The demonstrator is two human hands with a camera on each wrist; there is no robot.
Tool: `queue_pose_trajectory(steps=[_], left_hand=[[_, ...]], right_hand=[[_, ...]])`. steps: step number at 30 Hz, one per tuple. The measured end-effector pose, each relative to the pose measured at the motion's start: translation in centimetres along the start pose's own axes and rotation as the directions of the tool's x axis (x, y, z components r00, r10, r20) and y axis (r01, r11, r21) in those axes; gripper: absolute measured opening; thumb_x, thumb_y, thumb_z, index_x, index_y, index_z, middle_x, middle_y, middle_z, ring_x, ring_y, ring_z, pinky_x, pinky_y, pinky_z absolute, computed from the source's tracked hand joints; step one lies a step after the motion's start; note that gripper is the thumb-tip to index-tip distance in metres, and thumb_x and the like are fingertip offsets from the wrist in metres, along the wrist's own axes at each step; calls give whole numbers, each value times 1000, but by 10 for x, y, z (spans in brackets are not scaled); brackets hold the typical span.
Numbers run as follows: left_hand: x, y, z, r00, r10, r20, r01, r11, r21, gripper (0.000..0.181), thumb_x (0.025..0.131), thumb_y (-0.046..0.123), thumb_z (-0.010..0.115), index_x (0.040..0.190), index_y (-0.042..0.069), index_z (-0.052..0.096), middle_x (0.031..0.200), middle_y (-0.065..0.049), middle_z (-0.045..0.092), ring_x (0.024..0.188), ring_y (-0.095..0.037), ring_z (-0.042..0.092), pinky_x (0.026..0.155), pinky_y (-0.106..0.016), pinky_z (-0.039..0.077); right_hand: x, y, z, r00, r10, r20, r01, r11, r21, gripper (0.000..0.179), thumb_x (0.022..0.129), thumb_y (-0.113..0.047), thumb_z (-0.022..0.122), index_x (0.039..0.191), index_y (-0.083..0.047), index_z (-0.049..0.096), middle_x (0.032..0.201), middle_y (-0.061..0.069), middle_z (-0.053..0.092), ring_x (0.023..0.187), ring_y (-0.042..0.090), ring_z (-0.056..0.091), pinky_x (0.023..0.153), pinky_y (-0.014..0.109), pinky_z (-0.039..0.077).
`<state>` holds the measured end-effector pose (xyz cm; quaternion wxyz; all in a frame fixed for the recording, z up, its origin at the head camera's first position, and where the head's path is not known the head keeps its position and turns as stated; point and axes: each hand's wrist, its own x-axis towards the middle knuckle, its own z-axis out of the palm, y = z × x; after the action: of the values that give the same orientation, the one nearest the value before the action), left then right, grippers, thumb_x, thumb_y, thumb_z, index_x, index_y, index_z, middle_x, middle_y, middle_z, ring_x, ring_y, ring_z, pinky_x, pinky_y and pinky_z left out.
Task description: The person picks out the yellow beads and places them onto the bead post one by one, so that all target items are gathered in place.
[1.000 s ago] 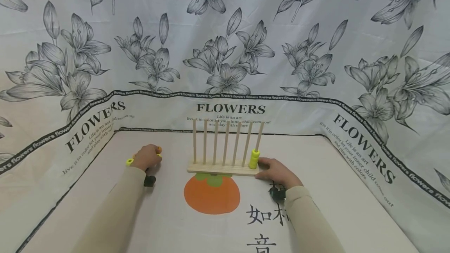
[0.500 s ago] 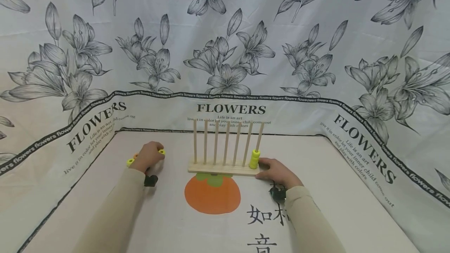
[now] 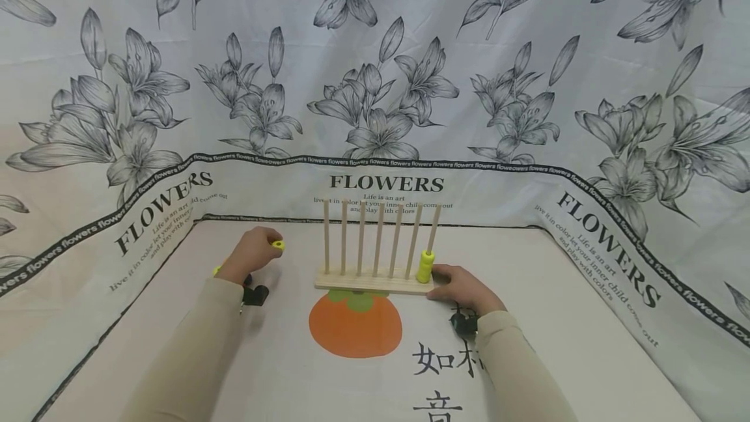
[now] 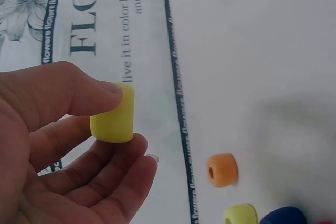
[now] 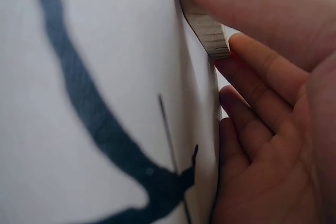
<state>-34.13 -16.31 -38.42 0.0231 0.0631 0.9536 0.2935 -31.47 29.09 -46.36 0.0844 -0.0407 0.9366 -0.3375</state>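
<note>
Between thumb and fingers, my left hand (image 3: 253, 256) pinches a yellow bead (image 4: 116, 119), raised above the table left of the wooden peg rack (image 3: 363, 281). The rack has a row of several upright pegs on a flat base. Yellow beads (image 3: 426, 267) are stacked low on its rightmost peg; the other pegs are bare. My right hand (image 3: 465, 288) grips the right end of the base. In the right wrist view its thumb lies on one side of the wood end (image 5: 212, 38) and the fingers on the other.
Loose beads lie by my left hand: an orange bead (image 4: 223, 170), a yellow bead (image 4: 240, 214) and a blue bead (image 4: 283, 217), with a bit of red at the edge. A flower-printed cloth (image 3: 381, 96) rises behind the table. An orange persimmon print (image 3: 355, 325) marks the tabletop.
My left hand has lifted away from the loose beads, up and slightly right, with the yellow bead now in its fingertips. My right hand stays at the rack's end.
</note>
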Motion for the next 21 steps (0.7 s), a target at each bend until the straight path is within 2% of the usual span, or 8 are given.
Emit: queue_pose_trajectory(steps=[6,12,21], left_hand=[[1,9,-4,1000,16,-23,-17,1000,-22,43,89,10,61,130,-2,56,124,-21,60,107,-32,59,89,-43,53],[-2,19,-9,996,45,-74,-48,998,-44,45,90,9,61,133,-1,54,123,-21,60,108,-32,59,91,-44,52],[-11,41,-17,987,46,-151,-61,993,-97,43,94,14,60,134,1,53,124,-19,59,102,-30,61,83,-38,57]], right_hand=[[1,2,1,1000,-14,-2,14,1000,-8,81,72,-44,81,142,-16,50,149,11,46,141,39,35,113,62,27],[1,2,0,1000,-4,2,4,1000,-4,81,72,-44,81,142,-17,50,149,11,46,141,39,34,114,62,26],[0,1,2,1000,0,9,0,1000,8,81,73,-43,81,143,-17,49,149,11,45,142,38,34,114,62,26]])
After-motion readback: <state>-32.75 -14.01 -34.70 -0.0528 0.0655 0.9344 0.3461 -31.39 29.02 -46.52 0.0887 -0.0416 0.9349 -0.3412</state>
